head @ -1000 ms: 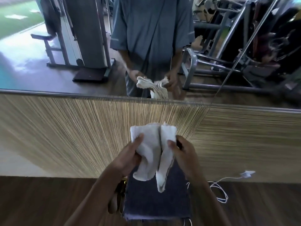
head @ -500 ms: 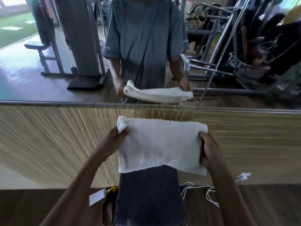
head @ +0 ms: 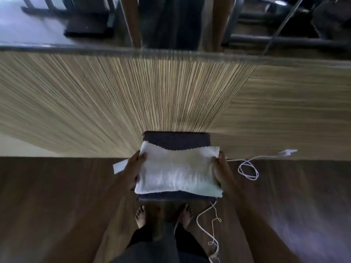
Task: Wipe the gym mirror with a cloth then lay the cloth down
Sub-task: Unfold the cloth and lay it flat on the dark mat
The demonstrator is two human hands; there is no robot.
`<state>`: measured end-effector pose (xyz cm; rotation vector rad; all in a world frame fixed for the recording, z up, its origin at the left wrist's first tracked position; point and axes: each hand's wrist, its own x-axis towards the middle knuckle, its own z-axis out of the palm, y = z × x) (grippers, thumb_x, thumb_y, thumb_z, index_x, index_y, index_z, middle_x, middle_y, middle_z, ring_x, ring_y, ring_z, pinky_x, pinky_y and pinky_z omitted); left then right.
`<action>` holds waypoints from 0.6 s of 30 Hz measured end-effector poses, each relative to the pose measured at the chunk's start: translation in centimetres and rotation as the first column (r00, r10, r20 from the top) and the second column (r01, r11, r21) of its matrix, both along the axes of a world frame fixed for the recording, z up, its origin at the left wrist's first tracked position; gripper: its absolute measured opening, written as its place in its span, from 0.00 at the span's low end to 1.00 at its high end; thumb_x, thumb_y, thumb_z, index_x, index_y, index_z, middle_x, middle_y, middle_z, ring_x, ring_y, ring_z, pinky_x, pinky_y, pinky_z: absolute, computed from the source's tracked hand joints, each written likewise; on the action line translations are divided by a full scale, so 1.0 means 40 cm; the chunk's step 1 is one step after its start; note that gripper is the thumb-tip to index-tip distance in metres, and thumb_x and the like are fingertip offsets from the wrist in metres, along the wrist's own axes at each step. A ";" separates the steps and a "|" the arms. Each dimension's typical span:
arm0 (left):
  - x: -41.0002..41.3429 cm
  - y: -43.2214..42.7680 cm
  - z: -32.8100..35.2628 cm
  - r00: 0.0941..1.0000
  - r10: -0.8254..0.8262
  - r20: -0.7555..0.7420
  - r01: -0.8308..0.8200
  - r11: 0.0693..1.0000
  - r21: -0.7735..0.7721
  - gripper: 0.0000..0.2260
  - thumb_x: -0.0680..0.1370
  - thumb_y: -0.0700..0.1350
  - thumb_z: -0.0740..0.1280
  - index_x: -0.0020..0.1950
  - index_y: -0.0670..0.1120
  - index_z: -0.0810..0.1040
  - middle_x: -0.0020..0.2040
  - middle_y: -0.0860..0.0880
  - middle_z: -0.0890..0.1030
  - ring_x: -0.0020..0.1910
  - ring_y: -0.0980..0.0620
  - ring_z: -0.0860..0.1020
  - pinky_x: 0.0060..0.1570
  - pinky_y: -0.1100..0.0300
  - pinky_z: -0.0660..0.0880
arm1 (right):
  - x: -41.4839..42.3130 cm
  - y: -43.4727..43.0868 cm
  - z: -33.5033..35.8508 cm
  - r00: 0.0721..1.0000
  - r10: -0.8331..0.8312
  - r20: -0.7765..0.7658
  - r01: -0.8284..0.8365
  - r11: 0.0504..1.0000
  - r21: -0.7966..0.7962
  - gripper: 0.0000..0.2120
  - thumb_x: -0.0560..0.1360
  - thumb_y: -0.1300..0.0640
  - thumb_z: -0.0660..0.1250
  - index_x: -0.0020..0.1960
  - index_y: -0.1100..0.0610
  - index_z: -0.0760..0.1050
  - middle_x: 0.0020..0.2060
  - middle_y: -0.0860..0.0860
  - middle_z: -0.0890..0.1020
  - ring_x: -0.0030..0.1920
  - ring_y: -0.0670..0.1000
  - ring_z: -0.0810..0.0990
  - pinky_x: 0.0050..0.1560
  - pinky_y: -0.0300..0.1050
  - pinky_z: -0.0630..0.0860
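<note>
The folded white cloth (head: 178, 171) stretches between both hands, the left hand (head: 135, 168) gripping one edge and the right hand (head: 221, 172) the other, over a dark folded towel (head: 176, 139).

Left hand (head: 133, 170) and right hand (head: 220, 170) grip folded white cloth (head: 178, 171) ends over dark towel stack (head: 176, 140).

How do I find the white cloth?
Start at the striped wooden wall panel under the mirror and look down to the floor. A dark blue folded fabric lies there, with the fluffy white folded cloth over it, gripped by the left hand and right hand. It's wide and soft, unlike the thin white cable.
</note>
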<state>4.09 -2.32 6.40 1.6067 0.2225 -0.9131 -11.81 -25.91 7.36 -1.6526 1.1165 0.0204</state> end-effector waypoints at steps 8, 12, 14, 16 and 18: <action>0.041 -0.007 -0.200 0.970 -0.116 0.216 0.068 0.974 0.217 0.09 0.85 0.49 0.60 0.64 0.54 0.75 0.56 0.45 0.79 0.55 0.45 0.79 0.56 0.46 0.77 | 0.048 -0.032 -0.215 0.988 -0.118 -0.101 0.114 0.993 -0.036 0.11 0.83 0.58 0.57 0.62 0.58 0.71 0.40 0.53 0.75 0.38 0.52 0.74 0.39 0.45 0.64; -0.001 0.004 -0.262 0.952 -0.201 0.231 0.086 0.899 0.430 0.20 0.80 0.52 0.69 0.68 0.44 0.71 0.53 0.45 0.80 0.52 0.43 0.80 0.37 0.61 0.72 | 0.004 -0.016 -0.263 0.982 -0.150 -0.111 0.136 0.982 -0.129 0.03 0.78 0.61 0.64 0.46 0.58 0.76 0.39 0.55 0.77 0.40 0.51 0.77 0.40 0.44 0.66; -0.042 0.024 -0.271 0.935 -0.254 0.247 0.125 0.889 0.441 0.27 0.76 0.49 0.75 0.71 0.45 0.68 0.56 0.48 0.79 0.52 0.47 0.79 0.40 0.62 0.73 | -0.027 0.009 -0.260 0.987 -0.098 -0.126 0.079 0.985 -0.150 0.08 0.74 0.58 0.68 0.37 0.56 0.72 0.30 0.51 0.74 0.29 0.44 0.72 0.31 0.43 0.65; -0.076 0.051 -0.289 0.932 -0.287 0.223 0.163 0.879 0.449 0.30 0.74 0.48 0.77 0.72 0.46 0.69 0.60 0.49 0.79 0.55 0.47 0.79 0.49 0.54 0.76 | -0.058 0.037 -0.261 0.982 -0.065 -0.178 0.053 0.996 -0.072 0.11 0.71 0.50 0.71 0.43 0.57 0.76 0.32 0.49 0.79 0.30 0.40 0.77 0.31 0.39 0.69; -0.095 0.076 -0.299 0.940 -0.280 0.197 0.159 0.867 0.472 0.30 0.73 0.47 0.77 0.72 0.48 0.70 0.59 0.49 0.81 0.55 0.46 0.80 0.50 0.51 0.77 | -0.084 0.050 -0.279 0.963 -0.052 -0.264 0.049 0.999 -0.019 0.25 0.66 0.40 0.71 0.54 0.57 0.76 0.42 0.50 0.83 0.42 0.47 0.82 0.41 0.44 0.75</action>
